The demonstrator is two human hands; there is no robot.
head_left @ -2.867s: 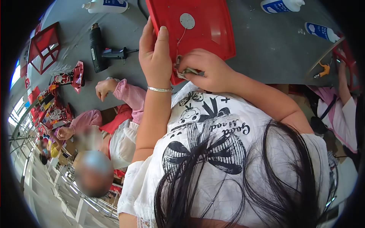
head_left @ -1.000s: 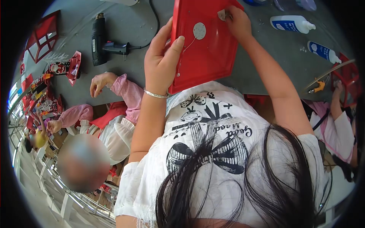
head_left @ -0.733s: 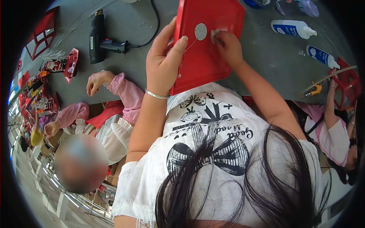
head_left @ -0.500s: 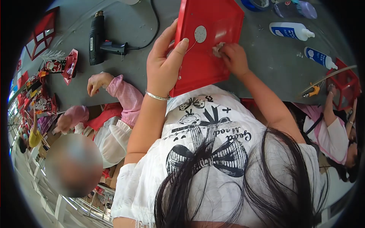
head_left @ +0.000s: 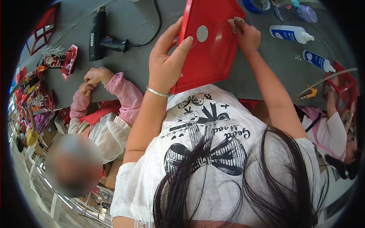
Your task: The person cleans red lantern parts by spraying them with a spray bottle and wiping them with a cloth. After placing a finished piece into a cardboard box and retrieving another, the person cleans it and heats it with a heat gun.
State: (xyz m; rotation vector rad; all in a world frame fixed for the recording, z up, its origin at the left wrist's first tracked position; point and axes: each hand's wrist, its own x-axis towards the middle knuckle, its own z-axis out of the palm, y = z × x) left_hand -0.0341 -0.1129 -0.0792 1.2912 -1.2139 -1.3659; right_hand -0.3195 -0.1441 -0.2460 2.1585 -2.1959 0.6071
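Observation:
A red hexagonal plastic piece (head_left: 215,53), shaped like a shallow tray, is held up tilted over the table's near edge. On its inner face sits a round pale disc (head_left: 202,34) with a thin wire running from it. My left hand (head_left: 170,57) grips the piece's left edge, thumb on the inner face and fingers behind. At the upper right rim, my right hand (head_left: 248,37) is closed on a small crumpled whitish wad (head_left: 235,25), which touches the red surface. I cannot make out whether the wad is cloth or paper.
A black heat gun (head_left: 99,38) with a cord lies left on the grey table (head_left: 133,68). Two white glue bottles (head_left: 291,34), a blue tape roll (head_left: 257,5) and a clear bottle (head_left: 291,13) lie right. Co-workers sit on both sides; one's hands (head_left: 95,78) rest at the edge.
My right hand has moved the wad up and right, from the middle of the red piece to its rim. The left co-worker's hands have come together on the table.

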